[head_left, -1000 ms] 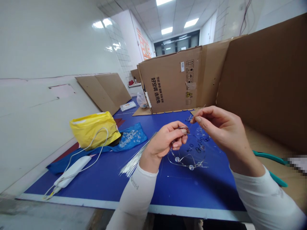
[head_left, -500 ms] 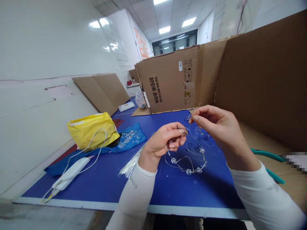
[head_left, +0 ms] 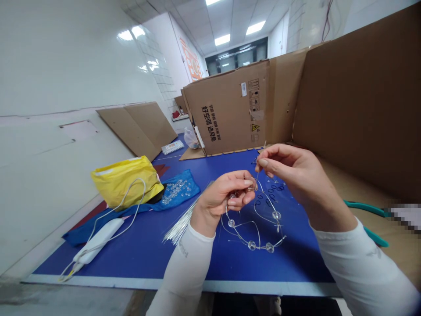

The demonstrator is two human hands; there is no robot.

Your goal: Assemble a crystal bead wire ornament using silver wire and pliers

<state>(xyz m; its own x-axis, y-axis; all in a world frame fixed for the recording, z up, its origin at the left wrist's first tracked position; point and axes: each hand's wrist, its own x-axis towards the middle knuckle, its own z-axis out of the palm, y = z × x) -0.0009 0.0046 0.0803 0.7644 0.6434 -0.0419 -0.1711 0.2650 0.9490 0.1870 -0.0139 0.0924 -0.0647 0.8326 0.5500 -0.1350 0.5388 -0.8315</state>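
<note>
A ring of silvery wire [head_left: 241, 239] strung with several clear beads [head_left: 269, 247] hangs below my hands over the blue table. My left hand [head_left: 226, 193] is closed, pinching the ring's upper part by a bead between thumb and index finger. Just up and to the right, my right hand [head_left: 289, 169] is closed too, with thumb and fingertips on a thin wire end [head_left: 265, 144] that sticks up past them. Part of the ring is hidden behind my left fingers.
Thin straight wires [head_left: 180, 224] lie left of my left forearm. Loose clear beads [head_left: 179, 191] rest on blue cloth beside a yellow bag [head_left: 126, 180] and a white power strip [head_left: 101, 239]. Dark rings [head_left: 271, 193] lie beyond the hands. Green-handled pliers [head_left: 365, 205] are at right; cardboard [head_left: 230, 114] stands behind.
The beaded ring hangs slightly lower and has swung a little. My right hand has shifted slightly left, closer to my left hand. Both hands keep their pinch.
</note>
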